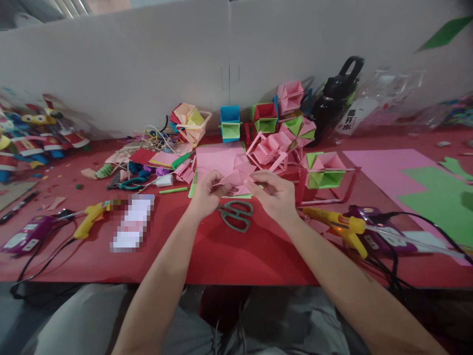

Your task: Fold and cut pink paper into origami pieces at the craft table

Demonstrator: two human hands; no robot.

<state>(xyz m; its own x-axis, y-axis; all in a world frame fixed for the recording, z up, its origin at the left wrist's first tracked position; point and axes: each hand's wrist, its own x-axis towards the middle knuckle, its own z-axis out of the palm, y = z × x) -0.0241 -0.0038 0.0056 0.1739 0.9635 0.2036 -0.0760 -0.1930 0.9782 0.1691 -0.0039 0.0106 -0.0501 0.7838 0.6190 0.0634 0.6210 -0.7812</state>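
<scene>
My left hand (pixel 207 193) and my right hand (pixel 272 192) both pinch one folded pink paper piece (pixel 236 178), held just above the red table (pixel 229 251). The fingers of each hand are closed on the paper's edges. Grey-handled scissors (pixel 236 215) lie flat on the table directly under and between my wrists. A flat pink sheet (pixel 218 160) lies just beyond my hands.
Folded pink and green paper boxes (pixel 323 170) stand behind my hands, others (pixel 229 123) by the white wall. Yellow glue guns lie at right (pixel 342 224) and left (pixel 88 219) with cables. Pink and green sheets (pixel 424 187) lie at right. A black bottle (pixel 334 101) stands at the back.
</scene>
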